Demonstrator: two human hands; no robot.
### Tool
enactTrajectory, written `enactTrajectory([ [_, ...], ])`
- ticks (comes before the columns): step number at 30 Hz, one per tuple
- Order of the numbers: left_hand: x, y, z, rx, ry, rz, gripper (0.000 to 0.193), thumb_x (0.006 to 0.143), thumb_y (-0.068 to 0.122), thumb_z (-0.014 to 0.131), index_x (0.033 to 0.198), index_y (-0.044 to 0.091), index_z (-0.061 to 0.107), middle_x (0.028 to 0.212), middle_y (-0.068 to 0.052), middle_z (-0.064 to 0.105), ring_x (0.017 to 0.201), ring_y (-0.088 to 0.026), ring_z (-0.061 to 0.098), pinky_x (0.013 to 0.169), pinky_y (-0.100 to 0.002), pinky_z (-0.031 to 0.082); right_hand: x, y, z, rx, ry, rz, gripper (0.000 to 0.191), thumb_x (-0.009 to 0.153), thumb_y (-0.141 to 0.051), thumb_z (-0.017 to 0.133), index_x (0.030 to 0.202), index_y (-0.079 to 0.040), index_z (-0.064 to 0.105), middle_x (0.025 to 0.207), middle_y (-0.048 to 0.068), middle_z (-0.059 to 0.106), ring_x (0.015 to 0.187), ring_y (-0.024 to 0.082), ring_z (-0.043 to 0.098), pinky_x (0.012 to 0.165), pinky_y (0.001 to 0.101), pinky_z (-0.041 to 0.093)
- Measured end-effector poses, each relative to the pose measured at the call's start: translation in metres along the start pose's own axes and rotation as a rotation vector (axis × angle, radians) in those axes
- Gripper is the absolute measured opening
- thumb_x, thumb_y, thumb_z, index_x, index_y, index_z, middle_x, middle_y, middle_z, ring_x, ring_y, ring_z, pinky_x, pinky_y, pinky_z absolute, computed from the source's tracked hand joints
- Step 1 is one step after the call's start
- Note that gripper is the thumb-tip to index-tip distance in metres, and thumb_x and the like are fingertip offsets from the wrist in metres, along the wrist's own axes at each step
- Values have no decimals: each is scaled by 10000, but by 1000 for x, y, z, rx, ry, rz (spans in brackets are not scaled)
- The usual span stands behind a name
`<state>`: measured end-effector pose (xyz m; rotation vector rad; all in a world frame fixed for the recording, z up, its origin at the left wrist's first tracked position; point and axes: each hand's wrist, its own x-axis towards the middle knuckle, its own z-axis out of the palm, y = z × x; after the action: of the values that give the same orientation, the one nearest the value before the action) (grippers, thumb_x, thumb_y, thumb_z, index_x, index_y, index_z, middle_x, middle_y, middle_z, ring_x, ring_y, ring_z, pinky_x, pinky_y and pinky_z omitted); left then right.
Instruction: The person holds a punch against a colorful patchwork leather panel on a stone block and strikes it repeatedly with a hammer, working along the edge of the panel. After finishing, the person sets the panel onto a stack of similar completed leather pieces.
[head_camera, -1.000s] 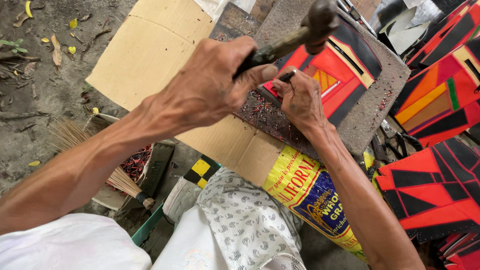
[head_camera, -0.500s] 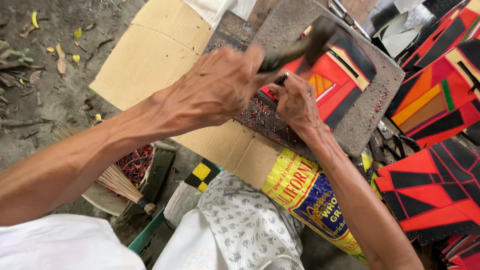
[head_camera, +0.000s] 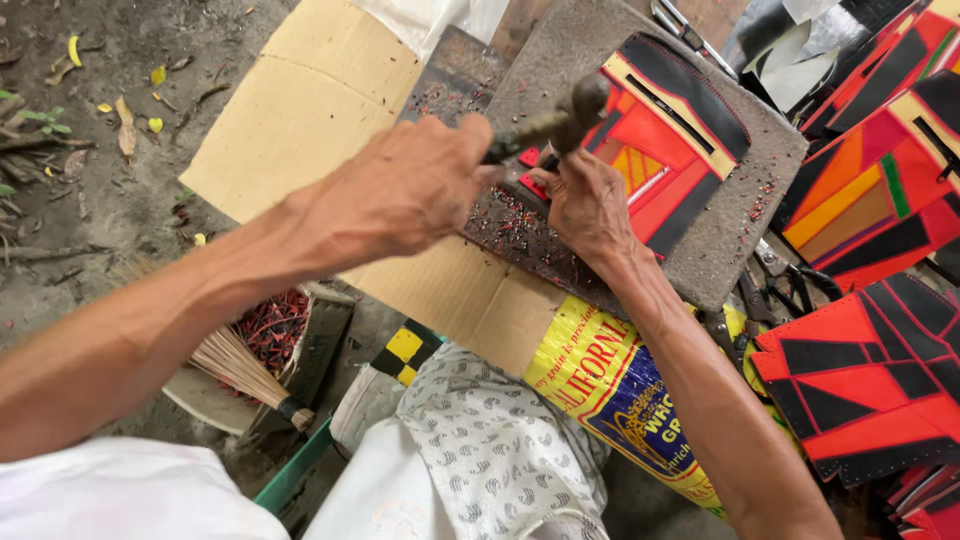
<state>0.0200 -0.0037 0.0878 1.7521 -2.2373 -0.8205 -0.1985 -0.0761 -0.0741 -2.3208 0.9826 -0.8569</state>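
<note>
Ground: dirt floor with a cardboard sheet (head_camera: 300, 110) in the upper left, a grey work block (head_camera: 740, 200) at upper centre.
Left hand (head_camera: 410, 190): arm stretched in from lower left, fist closed tight round the hammer (head_camera: 560, 118) handle, head raised just over the block.
Right hand (head_camera: 585, 205): fingers pinched shut on a small tool, mostly hidden, pressed beside the red and black patchwork piece (head_camera: 670, 150).
Right edge: more patchwork pieces (head_camera: 870, 380) stacked up.
</note>
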Motion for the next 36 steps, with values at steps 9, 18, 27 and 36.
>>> enactTrajectory([
  [9, -7, -43, 35, -40, -112, -202, 395, 1044, 347, 540, 913, -25, 523, 583, -253, 611, 528, -436, 646, 544, -531, 501, -17, 19, 8, 213, 81, 337, 230, 1051, -182, 670, 949, -6, 562, 818, 133, 714, 748, 213, 751, 644, 347, 606],
  [18, 18, -51, 55, 162, -157, 14, 347, 1049, 282, 512, 966, -53, 486, 709, -290, 643, 676, -498, 662, 599, -588, 501, -22, 54, 5, 913, 71, 427, 259, 1086, -254, 595, 1062, -3, 535, 934, 102, 670, 872, 226, 749, 772, 366, 678],
  [27, 21, -43, 54, 150, -126, 10, 348, 1054, 296, 520, 994, -45, 494, 776, -301, 664, 737, -521, 659, 659, -600, 510, -30, 14, -6, 565, 55, 277, 181, 1115, -149, 567, 1068, 26, 575, 940, 79, 697, 895, 155, 752, 798, 309, 660],
  [36, 7, -37, 16, 15, -46, -93, 424, 1035, 348, 567, 931, -63, 557, 629, -286, 610, 622, -490, 629, 597, -565, 488, -16, 5, -16, 364, -64, 279, 132, 1090, -70, 528, 1048, 27, 606, 836, 33, 686, 820, 85, 715, 726, 264, 619],
])
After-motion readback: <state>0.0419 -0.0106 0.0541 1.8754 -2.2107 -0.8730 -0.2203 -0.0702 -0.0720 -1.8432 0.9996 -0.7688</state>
